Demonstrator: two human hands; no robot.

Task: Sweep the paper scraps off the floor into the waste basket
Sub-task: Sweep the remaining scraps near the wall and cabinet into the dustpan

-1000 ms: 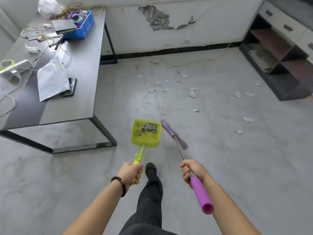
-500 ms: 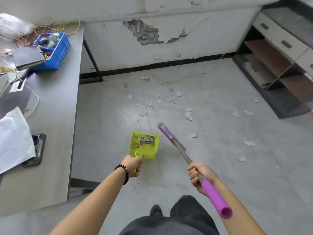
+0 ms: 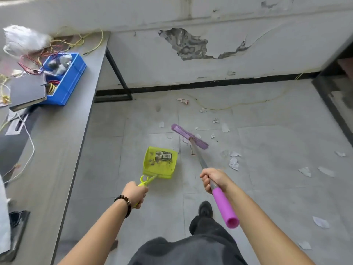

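Note:
My left hand (image 3: 134, 193) grips the handle of a lime-green dustpan (image 3: 160, 162), which hangs just over the grey floor with some dirt and a barcode label inside. My right hand (image 3: 213, 178) grips the metal shaft of a purple broom (image 3: 189, 136), just above its purple grip. The broom head lies among several white paper scraps (image 3: 233, 162) scattered over the floor ahead and to the right. No waste basket is in view.
A grey table (image 3: 57, 150) runs along the left, carrying a blue bin (image 3: 66, 79), a black notebook (image 3: 26, 92), wires and a phone. A cracked wall (image 3: 191, 44) stands ahead, a dark shelf unit (image 3: 336, 96) at right. My foot (image 3: 205, 209) is between my arms.
I have stepped forward towards the wall. The broom head has moved forward into the scraps, and the dustpan moved along with it. Both hands keep their hold.

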